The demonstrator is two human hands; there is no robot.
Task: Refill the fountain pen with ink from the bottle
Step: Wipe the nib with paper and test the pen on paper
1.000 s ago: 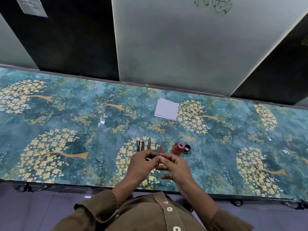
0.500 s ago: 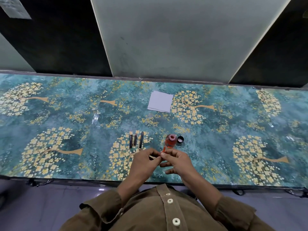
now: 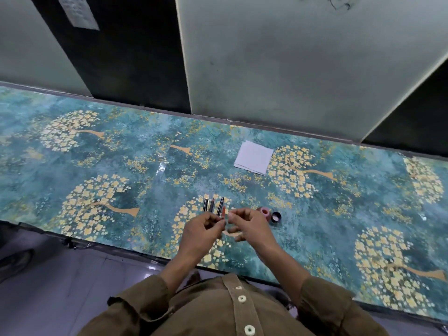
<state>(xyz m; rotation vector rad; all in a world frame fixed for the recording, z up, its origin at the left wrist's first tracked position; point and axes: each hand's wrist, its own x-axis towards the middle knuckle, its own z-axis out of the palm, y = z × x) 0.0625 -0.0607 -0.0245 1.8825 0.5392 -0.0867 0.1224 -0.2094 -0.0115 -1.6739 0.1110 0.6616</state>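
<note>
Head view, single frame, looking down on a table (image 3: 72, 166) covered in teal cloth printed with yellow flowering trees. Item, centre of the frame: left hand (image 3: 202, 235), fingers curled, tips pinching a slim red-orange pen part (image 3: 223, 212) that stands nearly upright above the fingertips. Item, just to its right: right hand (image 3: 251, 226), fingers bent inward, thumb and forefinger drawn together close beside the same part; whether they actually touch it cannot be told, as the piece is small and blurred. Item, just above the left hand: three dark pen pieces (image 3: 213, 205) lying side by side on the cloth, roughly parallel, pointing toward the top of the frame. Item, right of the right hand: ink bottle (image 3: 264, 212), reddish, mouth uncovered, standing on the table. Item, touching or just beside the bottle on its right: black bottle cap (image 3: 276, 217), resting with its pale inside upward. Item, above centre: white folded paper (image 3: 254, 157), flat, well apart from the rest. Item, bottom of the frame: brown buttoned shirt (image 3: 228, 311), both sleeves visible.
</note>
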